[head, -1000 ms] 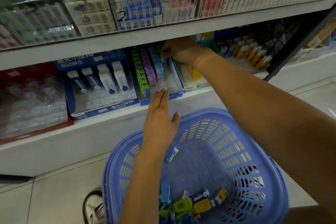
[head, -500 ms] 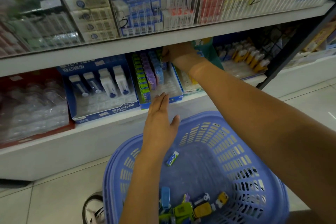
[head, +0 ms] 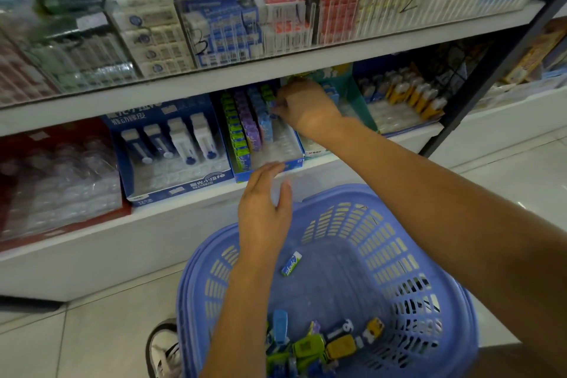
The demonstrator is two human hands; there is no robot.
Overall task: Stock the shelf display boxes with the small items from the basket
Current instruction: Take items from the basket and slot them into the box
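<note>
R hand (head: 303,107) pinches small blue packet (head: 274,110), slotting into blue cardboard display box (head: 242,176) rear. L hand (head: 264,209) below grip, flat, empty – prob. steadying box front.

The basket (head: 399,255) is matt lilac-blue plastic with slotted walls. The floor tiles (head: 76,331) are pale, smooth and glossy. The blue display boxes (head: 178,190) look like printed card, lined with clear, shiny plastic trays (head: 282,147). The shelf edge (head: 153,95) is smooth white.
</note>
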